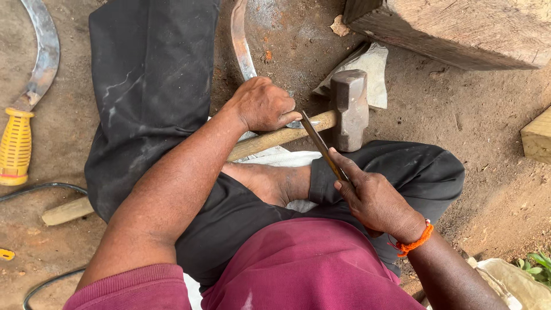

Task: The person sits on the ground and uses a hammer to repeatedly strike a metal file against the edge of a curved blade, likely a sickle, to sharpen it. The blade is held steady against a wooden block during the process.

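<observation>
The dirt floor (pixel 488 132) fills the frame, and the person sits on it with legs in dark trousers (pixel 149 86) folded across the middle and a maroon shirt (pixel 310 270) at the bottom edge. A heavy wooden block (pixel 459 28) lies in the upper right corner, with a smaller pale piece of timber (pixel 538 138) at the right edge.

A sledgehammer (pixel 348 109) lies across the lap, its steel head just right of centre and its wooden handle running down to the left under the leg, the end showing at the lower left. A curved sickle blade (pixel 241 46) runs from the top centre down to the left hand (pixel 261 106), whose fingers are closed over the blade, pressing it onto the hammer handle. The right hand (pixel 373 198), with an orange thread band (pixel 414 243) at the wrist, grips a narrow flat file (pixel 318 140) with closed fingers, forefinger stretched along it; the file slants up-left so that its tip meets the blade at the left thumb.

A second sickle with a yellow ribbed handle (pixel 16 146) lies at the left edge. A black cable (pixel 34 187) trails across the lower left. A pale stone (pixel 373 72) lies behind the hammer head.
</observation>
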